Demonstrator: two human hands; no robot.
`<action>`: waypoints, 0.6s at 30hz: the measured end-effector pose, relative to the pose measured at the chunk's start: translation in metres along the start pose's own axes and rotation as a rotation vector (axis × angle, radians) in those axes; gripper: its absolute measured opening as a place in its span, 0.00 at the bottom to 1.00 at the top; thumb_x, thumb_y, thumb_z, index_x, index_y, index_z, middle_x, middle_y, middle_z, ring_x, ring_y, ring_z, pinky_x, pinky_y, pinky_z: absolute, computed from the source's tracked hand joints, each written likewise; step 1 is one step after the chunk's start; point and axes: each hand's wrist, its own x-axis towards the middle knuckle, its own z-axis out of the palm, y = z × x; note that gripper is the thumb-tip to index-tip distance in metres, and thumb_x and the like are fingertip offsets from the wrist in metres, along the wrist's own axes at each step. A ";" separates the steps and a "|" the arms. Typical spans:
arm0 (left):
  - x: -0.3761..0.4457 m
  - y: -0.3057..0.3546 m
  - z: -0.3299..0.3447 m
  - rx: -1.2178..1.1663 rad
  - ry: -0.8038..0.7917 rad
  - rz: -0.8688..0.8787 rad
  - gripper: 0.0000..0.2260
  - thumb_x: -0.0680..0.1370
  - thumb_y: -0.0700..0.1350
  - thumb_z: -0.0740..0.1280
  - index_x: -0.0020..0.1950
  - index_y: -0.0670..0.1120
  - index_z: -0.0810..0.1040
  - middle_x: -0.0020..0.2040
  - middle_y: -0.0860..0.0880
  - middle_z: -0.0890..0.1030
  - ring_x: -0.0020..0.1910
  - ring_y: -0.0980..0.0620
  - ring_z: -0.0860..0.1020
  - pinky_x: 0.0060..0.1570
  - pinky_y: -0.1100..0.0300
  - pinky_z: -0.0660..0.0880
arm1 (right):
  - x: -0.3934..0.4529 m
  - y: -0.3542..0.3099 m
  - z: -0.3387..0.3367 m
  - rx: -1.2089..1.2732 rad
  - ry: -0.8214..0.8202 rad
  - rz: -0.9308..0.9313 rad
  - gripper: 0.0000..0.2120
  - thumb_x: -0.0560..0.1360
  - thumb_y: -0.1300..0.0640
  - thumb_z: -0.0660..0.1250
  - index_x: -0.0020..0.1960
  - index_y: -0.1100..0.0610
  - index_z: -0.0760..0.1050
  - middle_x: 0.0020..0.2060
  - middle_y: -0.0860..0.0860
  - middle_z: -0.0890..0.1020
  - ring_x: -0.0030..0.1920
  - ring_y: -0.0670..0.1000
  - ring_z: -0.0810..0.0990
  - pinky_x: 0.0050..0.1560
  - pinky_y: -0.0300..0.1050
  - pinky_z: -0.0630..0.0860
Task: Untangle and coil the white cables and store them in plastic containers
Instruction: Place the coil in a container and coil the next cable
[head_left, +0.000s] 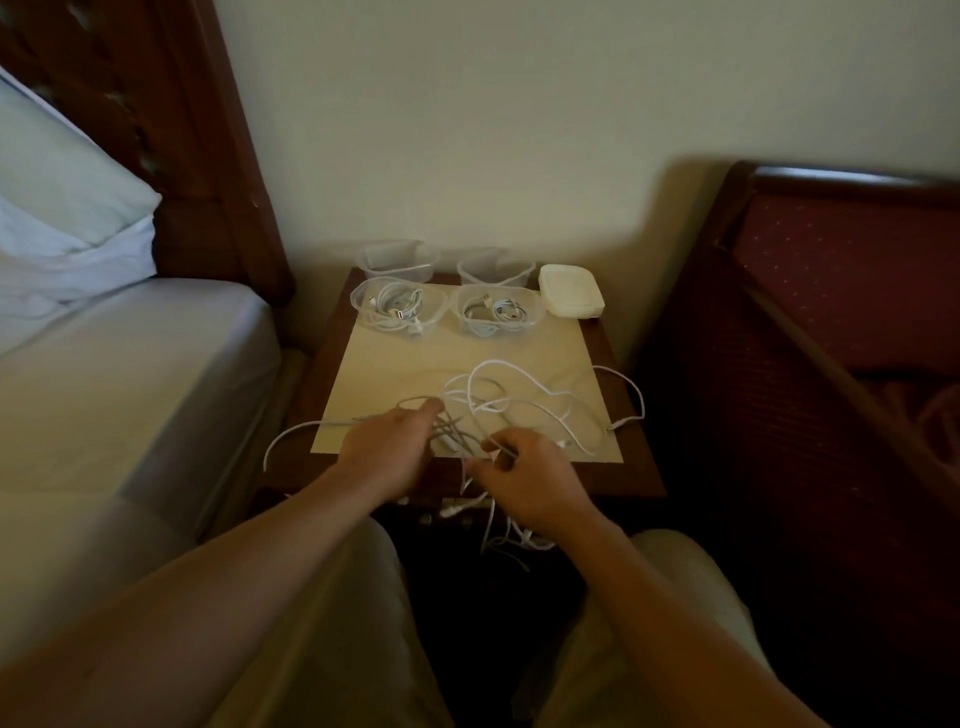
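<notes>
- The tangle (511, 415) of white cables lies on the near half of the mat (395, 364), with loops spilling over the table's (636, 470) front edge and off both sides.
- It looks light, limp and springy; best taken near a plug end and fed out loop by loop, since pulling would likely tighten knots.
- The left hand (387, 447) reaches into the strands, fingers partly buried; whether it grips one I cannot tell.
- The right hand (524, 480) pinches a strand at the table's front edge.
- Two front tubs (397, 306) (498, 312) hold coiled cables; two behind (397, 260) (496, 267) look empty, though dimly seen. Lids (571, 296) sit stacked at the right.
- Hanging ends below the edge are dark and unclear.
</notes>
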 end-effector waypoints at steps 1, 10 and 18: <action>-0.001 0.002 -0.004 -0.055 0.001 -0.030 0.25 0.79 0.41 0.66 0.74 0.54 0.65 0.58 0.45 0.82 0.53 0.42 0.81 0.47 0.50 0.78 | -0.002 0.005 0.006 -0.031 -0.007 -0.011 0.20 0.74 0.40 0.73 0.60 0.51 0.79 0.47 0.45 0.82 0.44 0.43 0.80 0.45 0.42 0.79; -0.003 0.015 -0.059 -0.252 0.049 -0.061 0.17 0.83 0.57 0.61 0.71 0.57 0.69 0.38 0.52 0.81 0.36 0.52 0.80 0.37 0.55 0.73 | 0.002 0.006 0.006 -0.190 0.207 0.055 0.09 0.81 0.53 0.63 0.55 0.56 0.78 0.44 0.51 0.82 0.39 0.49 0.79 0.37 0.45 0.77; -0.011 0.016 -0.099 -0.912 0.488 -0.039 0.07 0.80 0.42 0.69 0.50 0.55 0.81 0.26 0.56 0.75 0.24 0.59 0.69 0.27 0.65 0.66 | 0.005 -0.009 -0.022 0.005 0.353 0.089 0.09 0.79 0.58 0.64 0.59 0.54 0.77 0.45 0.49 0.83 0.42 0.48 0.81 0.38 0.43 0.78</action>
